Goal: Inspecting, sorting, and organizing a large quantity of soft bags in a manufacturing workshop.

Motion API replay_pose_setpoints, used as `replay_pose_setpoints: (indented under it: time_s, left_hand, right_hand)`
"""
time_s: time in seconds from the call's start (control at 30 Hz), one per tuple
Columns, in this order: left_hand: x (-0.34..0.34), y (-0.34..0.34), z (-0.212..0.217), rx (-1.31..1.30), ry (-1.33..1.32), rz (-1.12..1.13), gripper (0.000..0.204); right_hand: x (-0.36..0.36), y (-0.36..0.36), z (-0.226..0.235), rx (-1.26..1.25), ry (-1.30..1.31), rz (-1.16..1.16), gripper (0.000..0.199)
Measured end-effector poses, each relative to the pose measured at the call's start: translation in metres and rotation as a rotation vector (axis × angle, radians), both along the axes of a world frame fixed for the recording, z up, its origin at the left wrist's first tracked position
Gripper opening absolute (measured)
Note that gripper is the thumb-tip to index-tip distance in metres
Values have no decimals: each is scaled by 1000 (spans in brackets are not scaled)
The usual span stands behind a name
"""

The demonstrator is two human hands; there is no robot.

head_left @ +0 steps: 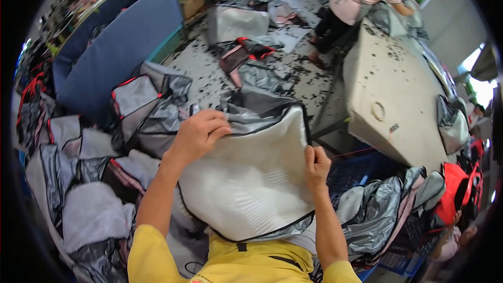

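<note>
Two grips | left hand [198, 135] top edge, right hand [316, 166] side edge | white panel [251, 178]

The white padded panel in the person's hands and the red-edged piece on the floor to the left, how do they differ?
The white padded panel is held up by the left hand and right hand; the red-edged piece lies untouched on the floor pile. The held panel is trimmed in black, the floor piece in red. The held panel looks larger in view, being nearer the camera. Both have pale faces with silvery grey fabric attached.
</note>
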State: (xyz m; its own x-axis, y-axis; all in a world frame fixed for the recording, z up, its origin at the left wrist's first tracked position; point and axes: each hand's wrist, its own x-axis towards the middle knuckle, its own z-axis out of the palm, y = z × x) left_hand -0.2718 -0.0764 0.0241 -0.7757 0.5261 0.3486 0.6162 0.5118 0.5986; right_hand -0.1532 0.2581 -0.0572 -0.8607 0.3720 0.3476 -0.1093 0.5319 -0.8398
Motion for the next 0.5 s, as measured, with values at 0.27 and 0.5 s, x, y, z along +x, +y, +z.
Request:
replay_pose_setpoints:
  time_s: [0.27,0.5]
  left_hand:
    - [-4,27,-12,86,-168,101,15]
    - [-15,18,-24,124,-361,244,32]
  right_hand:
    - [8,20,0,-76,-59,-99,36]
    - [-6,16,11,-173,-151,-70,41]
